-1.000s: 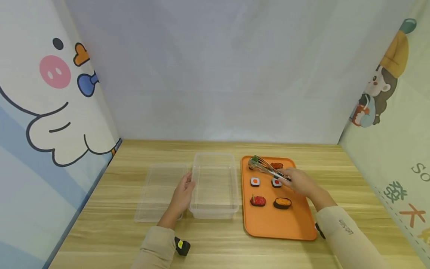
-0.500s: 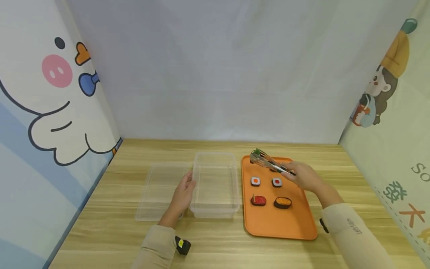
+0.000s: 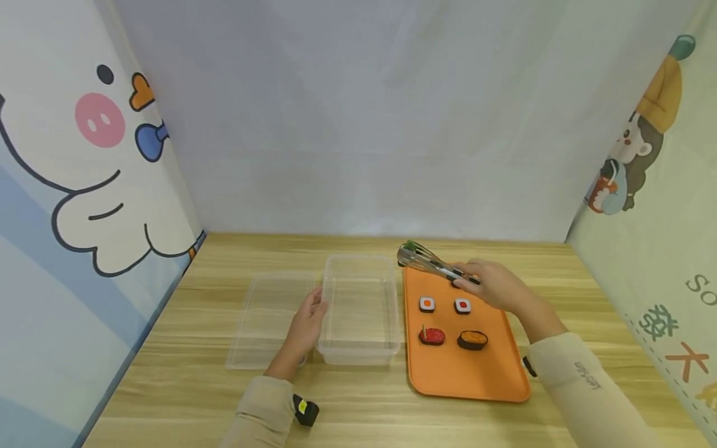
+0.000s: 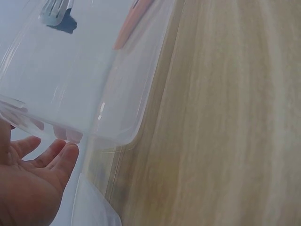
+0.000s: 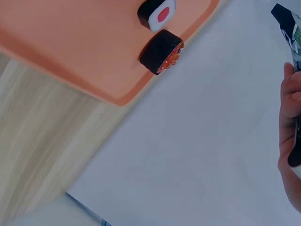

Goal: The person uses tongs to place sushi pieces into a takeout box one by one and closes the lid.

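My right hand (image 3: 493, 283) grips metal tongs (image 3: 434, 262) over the back left corner of the orange tray (image 3: 465, 376). A dark sushi piece with green topping (image 3: 411, 246) is pinched in their tips, above the tray. At the right edge of the right wrist view, the tongs hold that black-wrapped piece (image 5: 283, 18). My left hand (image 3: 307, 320) rests its fingertips against the left wall of a clear plastic container (image 3: 358, 354); its fingers (image 4: 66, 162) are loosely extended in the left wrist view. The container stands between the hands and holds nothing.
On the tray sit two rice rolls (image 3: 427, 303), a red-topped sushi (image 3: 432, 336) and an orange-topped sushi (image 3: 473, 340). Another piece (image 5: 162, 52) shows at the tray's far edge. A clear lid (image 3: 263, 323) lies left of the container.
The tongs have lifted the green-topped piece off the tray, then moved left toward the container. The left hand stays at the container's wall.
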Available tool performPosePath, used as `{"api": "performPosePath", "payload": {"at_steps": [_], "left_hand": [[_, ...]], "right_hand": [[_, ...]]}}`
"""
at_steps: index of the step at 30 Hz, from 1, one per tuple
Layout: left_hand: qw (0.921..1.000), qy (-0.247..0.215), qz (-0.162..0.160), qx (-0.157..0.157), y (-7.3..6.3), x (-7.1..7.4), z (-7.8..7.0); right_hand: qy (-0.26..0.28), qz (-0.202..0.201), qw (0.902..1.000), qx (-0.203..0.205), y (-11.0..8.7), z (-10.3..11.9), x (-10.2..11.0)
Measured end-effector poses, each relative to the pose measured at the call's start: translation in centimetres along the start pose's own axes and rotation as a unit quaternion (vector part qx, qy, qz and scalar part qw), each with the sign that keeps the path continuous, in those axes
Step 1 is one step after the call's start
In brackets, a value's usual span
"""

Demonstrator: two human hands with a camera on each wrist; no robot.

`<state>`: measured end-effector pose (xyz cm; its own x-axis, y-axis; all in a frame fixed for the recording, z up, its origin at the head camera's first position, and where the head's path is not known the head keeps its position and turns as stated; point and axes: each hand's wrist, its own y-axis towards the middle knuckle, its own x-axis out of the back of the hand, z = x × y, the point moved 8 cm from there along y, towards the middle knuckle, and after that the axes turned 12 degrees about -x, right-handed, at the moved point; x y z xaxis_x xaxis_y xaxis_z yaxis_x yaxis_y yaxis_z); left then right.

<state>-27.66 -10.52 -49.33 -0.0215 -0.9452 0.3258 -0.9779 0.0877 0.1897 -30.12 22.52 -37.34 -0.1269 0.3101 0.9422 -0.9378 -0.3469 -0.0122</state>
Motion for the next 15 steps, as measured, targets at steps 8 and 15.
{"api": "performPosePath", "payload": {"at_steps": [8, 15], "left_hand": [[1.0000, -0.003, 0.002, -0.001, -0.1, 0.0, -0.2], [1.0000, -0.002, -0.003, -0.002, 0.0, 0.1, -0.1]], "right_hand": [[0.002, 0.005, 0.9996, 0.029, 1.2, 3.2, -0.6], [0.012, 0.019, 0.9992, 0.033, 2.1, 5.6, -1.4]]}}
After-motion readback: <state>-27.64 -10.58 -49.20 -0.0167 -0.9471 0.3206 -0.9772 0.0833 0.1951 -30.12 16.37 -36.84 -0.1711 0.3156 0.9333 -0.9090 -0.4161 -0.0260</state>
